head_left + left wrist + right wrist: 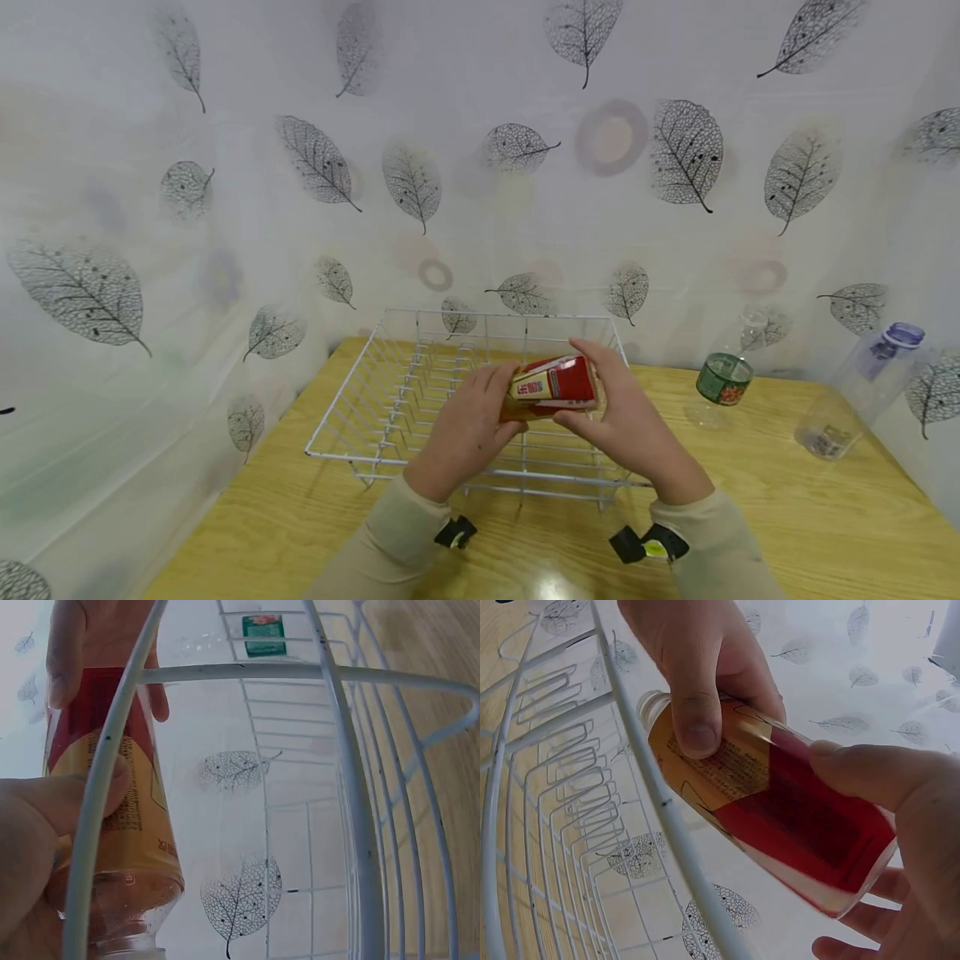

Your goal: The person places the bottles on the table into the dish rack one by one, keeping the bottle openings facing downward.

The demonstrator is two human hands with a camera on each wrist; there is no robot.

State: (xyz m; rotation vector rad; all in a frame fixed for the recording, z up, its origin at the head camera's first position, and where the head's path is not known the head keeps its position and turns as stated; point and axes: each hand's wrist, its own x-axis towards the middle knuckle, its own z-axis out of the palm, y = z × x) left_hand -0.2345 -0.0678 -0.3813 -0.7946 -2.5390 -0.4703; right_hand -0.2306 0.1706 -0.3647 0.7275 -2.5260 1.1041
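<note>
Bottle point(551, 386) between both hands point(465, 423) point(633, 427)

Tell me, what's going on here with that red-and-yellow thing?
A person is holding a bottle with a red-and-yellow label sideways over a white wire rack on a wooden table. The left hand grips it toward the neck, the right hand at the base. Off to the right are a green-labelled bottle and a clear, purple-topped bottle, both untouched.

A clear bottle point(551, 387), label point(799, 810) red and yellow, lies sideways in both hands point(467, 425) point(630, 427) over the wire rack point(360, 457).
</note>
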